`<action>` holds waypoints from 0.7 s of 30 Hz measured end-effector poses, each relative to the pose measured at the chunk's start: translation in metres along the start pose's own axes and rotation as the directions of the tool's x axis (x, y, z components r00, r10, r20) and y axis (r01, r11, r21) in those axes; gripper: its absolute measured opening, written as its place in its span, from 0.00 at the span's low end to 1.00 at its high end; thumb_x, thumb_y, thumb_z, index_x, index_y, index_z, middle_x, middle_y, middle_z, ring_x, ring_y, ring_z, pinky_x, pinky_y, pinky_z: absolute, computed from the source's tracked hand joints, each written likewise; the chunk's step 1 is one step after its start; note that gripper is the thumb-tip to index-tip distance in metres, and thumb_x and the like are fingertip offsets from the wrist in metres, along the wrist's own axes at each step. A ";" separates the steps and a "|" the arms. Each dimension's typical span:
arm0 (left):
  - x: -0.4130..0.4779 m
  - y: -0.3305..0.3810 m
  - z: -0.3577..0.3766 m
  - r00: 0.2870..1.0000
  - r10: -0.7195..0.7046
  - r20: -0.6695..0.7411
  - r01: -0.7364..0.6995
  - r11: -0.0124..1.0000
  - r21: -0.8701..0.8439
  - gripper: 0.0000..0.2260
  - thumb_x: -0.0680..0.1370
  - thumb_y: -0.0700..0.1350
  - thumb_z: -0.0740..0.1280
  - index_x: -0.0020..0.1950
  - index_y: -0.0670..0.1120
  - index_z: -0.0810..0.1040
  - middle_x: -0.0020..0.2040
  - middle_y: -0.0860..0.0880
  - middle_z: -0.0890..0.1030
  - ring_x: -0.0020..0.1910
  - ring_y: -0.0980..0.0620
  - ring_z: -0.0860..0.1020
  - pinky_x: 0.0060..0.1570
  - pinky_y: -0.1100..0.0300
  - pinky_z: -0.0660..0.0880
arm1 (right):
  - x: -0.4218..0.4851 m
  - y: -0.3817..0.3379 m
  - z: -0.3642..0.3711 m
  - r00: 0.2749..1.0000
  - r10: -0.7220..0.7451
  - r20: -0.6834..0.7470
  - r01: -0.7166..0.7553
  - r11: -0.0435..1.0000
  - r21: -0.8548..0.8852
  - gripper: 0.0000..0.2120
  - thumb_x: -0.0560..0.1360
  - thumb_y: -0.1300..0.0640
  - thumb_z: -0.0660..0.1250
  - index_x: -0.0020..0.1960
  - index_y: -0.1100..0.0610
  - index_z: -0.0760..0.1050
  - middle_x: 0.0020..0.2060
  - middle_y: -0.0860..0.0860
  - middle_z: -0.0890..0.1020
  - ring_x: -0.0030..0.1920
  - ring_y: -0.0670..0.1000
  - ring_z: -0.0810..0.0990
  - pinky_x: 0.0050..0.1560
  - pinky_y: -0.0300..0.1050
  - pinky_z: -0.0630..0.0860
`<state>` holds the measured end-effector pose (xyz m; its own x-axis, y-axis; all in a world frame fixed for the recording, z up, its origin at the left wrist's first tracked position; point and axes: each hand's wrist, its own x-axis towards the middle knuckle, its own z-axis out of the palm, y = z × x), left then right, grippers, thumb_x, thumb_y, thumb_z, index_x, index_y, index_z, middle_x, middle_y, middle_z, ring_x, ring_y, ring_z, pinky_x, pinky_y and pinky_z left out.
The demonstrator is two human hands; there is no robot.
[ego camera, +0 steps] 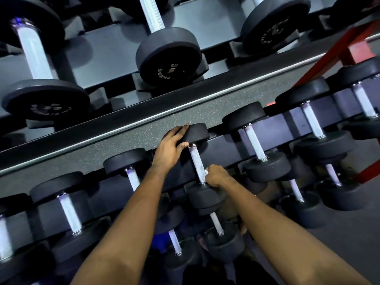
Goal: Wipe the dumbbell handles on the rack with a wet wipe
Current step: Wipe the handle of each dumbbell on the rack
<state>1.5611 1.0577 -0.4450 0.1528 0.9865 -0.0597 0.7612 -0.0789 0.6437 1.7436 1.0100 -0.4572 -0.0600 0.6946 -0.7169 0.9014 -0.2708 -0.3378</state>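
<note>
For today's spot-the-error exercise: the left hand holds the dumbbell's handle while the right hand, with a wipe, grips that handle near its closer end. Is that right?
Not quite. The head view shows the left hand holding the far head, not the handle. The rest stands: the right hand, with the wipe, grips that handle near its closer end.

Top shelf: big dumbbell (168,56) x3, maybe a 4th at the right edge. Middle row: small dumbbell (255,145) x7, incl. 1 cut off at left. Lowest row: approx. 4 handles (217,223) visible. Left hand (170,147) + right hand (217,175) = 2. Wet wipe (206,171) x1. Red frame (349,46) x1.
</note>
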 end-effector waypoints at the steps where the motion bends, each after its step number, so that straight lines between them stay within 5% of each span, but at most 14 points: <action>1: 0.000 0.000 -0.001 1.000 -0.002 0.001 0.002 1.000 -0.005 0.26 0.81 0.47 0.67 0.77 0.59 0.64 0.76 0.50 0.67 0.74 0.48 0.66 0.73 0.50 0.65 | -0.002 0.000 -0.001 1.000 -0.002 -0.016 0.002 1.000 -0.013 0.13 0.75 0.58 0.63 0.56 0.61 0.78 0.57 0.60 0.81 0.58 0.60 0.79 0.55 0.48 0.75; 5: -0.001 0.002 -0.001 1.000 -0.002 -0.008 0.002 1.000 -0.013 0.26 0.80 0.47 0.67 0.77 0.59 0.64 0.76 0.51 0.67 0.74 0.48 0.67 0.73 0.53 0.65 | -0.010 -0.006 -0.001 0.991 0.026 -0.129 -0.039 0.995 -0.093 0.14 0.74 0.59 0.64 0.58 0.62 0.77 0.57 0.60 0.81 0.58 0.61 0.79 0.56 0.50 0.76; 21: -0.002 0.004 -0.002 1.000 -0.030 0.003 0.030 1.000 0.005 0.27 0.80 0.49 0.67 0.77 0.61 0.63 0.77 0.54 0.66 0.73 0.49 0.68 0.72 0.49 0.68 | -0.036 -0.031 0.010 0.981 -0.024 -0.195 -0.033 0.959 -0.283 0.14 0.76 0.62 0.62 0.60 0.60 0.77 0.56 0.56 0.81 0.57 0.58 0.80 0.53 0.49 0.77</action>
<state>1.5628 1.0559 -0.4407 0.1314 0.9880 -0.0810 0.7688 -0.0500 0.6375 1.7140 0.9870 -0.4274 0.0030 0.8174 -0.5761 0.9874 -0.0935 -0.1276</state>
